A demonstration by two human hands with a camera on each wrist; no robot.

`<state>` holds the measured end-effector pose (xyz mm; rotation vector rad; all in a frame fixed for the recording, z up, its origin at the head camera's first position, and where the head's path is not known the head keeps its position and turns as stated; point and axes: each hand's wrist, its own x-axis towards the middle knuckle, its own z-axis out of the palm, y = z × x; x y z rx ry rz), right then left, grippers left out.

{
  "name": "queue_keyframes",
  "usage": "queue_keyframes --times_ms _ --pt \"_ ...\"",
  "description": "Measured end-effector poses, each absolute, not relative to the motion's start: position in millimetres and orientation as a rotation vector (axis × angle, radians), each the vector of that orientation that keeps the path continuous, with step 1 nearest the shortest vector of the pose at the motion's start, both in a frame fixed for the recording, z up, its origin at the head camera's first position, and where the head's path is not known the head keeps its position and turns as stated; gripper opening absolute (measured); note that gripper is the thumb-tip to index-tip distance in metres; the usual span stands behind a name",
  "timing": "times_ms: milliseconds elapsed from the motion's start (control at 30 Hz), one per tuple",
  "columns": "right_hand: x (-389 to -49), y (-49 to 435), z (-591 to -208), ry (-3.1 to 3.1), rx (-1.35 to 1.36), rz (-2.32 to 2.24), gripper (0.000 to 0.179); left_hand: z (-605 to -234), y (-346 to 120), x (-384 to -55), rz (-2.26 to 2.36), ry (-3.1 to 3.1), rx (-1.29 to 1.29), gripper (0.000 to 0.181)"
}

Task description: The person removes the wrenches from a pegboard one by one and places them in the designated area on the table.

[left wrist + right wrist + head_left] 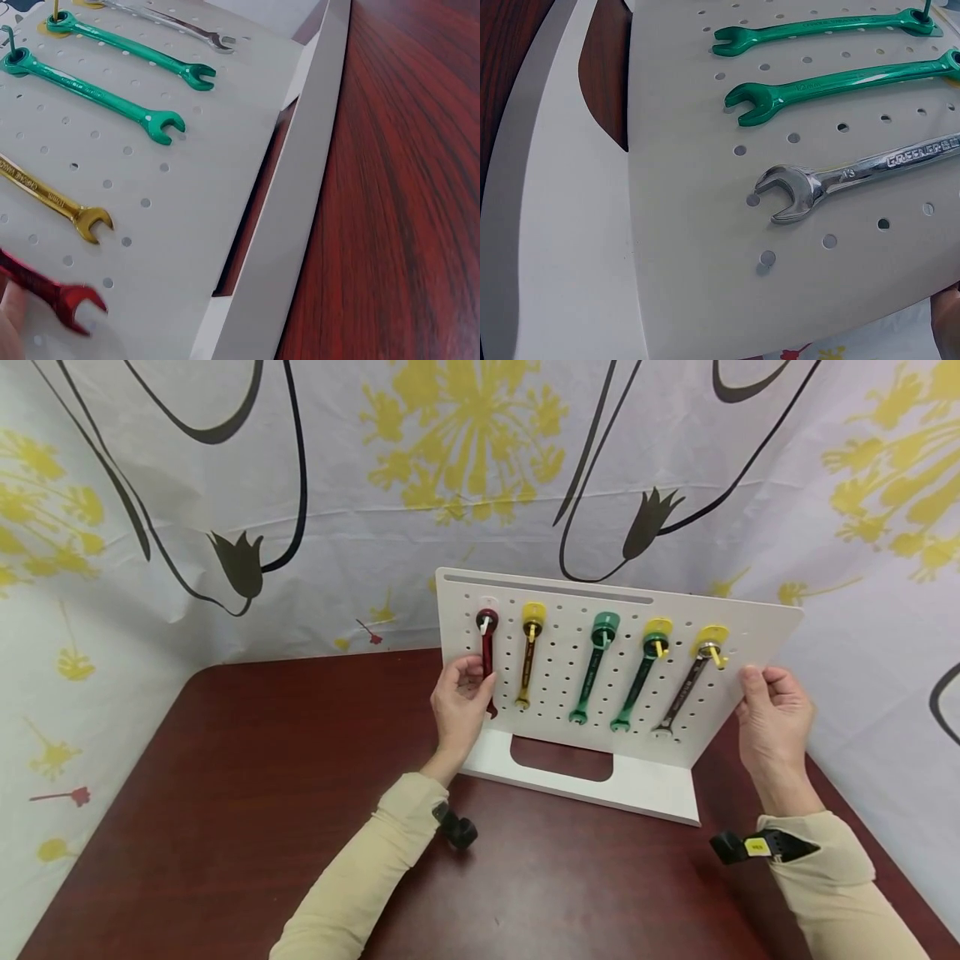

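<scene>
A white pegboard stand (pixel 720 710) stands tilted on the table, with several wrenches hanging from its hooks. At its left side my left hand (pixel 459 706) pinches the shaft of the red wrench (pixel 487 652) between thumb and fingers; its ring end is at the hook. In the left wrist view the red wrench's open end (pixel 71 304) shows, with only a bit of finger. My right hand (pixel 776 718) grips the board's right edge, thumb on the front. Nearest to it hangs the silver wrench (pixel 802 191). A gold wrench (pixel 528 668) and two green wrenches, one at the centre (pixel 591 681), hang between.
The stand's white base (pixel 645 789) rests on the dark red-brown table (pixel 300 760). A patterned cloth (pixel 330 568) hangs behind and at both sides. Wrist cameras sit on the left sleeve (pixel 375 860) and right sleeve (pixel 832 877).
</scene>
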<state>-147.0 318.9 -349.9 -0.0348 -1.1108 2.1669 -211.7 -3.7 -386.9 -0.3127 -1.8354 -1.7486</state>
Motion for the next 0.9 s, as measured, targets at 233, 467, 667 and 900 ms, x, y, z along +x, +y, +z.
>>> queue_keyframes --times_ms 233,467,667,900 --pt "-147 319 -350 -1.101 -0.035 2.167 0.009 -370 -11 -198 -1.803 -1.917 -0.415 0.022" --pt "-148 318 -350 -1.088 -0.035 2.172 0.008 -363 -19 -193 -1.916 -1.957 -0.422 0.022" --pt "-148 319 -350 -1.079 -0.03 2.18 0.01 -367 -25 -194 -2.002 -1.99 -0.43 0.021" --pt "-147 319 -351 -1.094 -0.03 2.172 0.01 -388 -31 -205 -2.062 -1.995 -0.484 0.02"
